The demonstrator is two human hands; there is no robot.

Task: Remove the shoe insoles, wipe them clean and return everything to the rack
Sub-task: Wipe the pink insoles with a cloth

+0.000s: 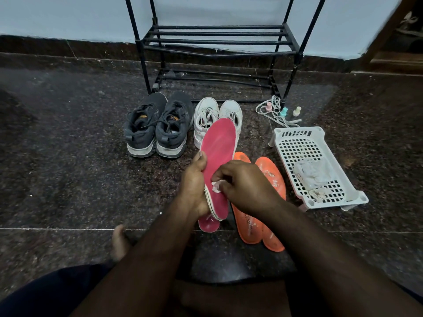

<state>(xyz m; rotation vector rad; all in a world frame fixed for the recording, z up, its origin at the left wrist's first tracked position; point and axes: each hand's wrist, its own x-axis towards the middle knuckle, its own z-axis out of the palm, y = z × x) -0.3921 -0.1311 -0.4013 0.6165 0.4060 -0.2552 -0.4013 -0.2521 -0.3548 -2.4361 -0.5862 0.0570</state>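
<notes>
My left hand grips a pink insole by its left edge, holding it tilted up above the floor. My right hand pinches a small white wipe against the insole's lower half. A second pink insole lies on the floor just under it. Two orange insoles lie on the floor to the right. A pair of dark grey sneakers and a pair of white sneakers stand in front of the black shoe rack.
A white perforated basket holding crumpled wipes stands at the right. White laces and three small pastel bottles lie by the rack's right leg. My bare foot rests on the dark granite floor at lower left.
</notes>
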